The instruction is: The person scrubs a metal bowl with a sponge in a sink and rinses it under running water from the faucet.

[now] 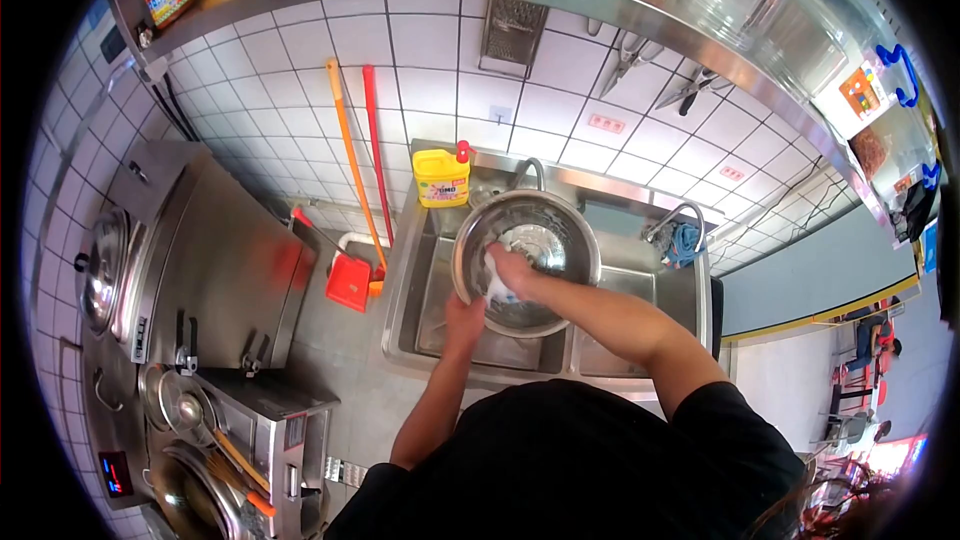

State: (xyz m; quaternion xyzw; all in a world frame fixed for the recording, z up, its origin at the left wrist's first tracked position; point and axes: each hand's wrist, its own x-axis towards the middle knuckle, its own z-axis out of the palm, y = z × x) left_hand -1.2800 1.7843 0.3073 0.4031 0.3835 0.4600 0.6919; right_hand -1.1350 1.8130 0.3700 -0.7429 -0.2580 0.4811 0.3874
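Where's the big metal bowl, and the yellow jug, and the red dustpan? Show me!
Metal bowl (560, 270): head view, on its inside wall.
Yellow jug (441, 181): head view, on the middle of its front.
Red dustpan (348, 283): head view, on its flat scoop.

So that's two hands, one left hand (466, 322) and one right hand (511, 272), on one metal bowl (583, 260) and one white cloth (496, 288). Also two sink basins (632, 292), two faucets (541, 172), one yellow jug (441, 180), one blue cloth (683, 244), one red dustpan (348, 282), two long handles (354, 158), one grater (514, 36) and two scissor-like tools (688, 91) lol.
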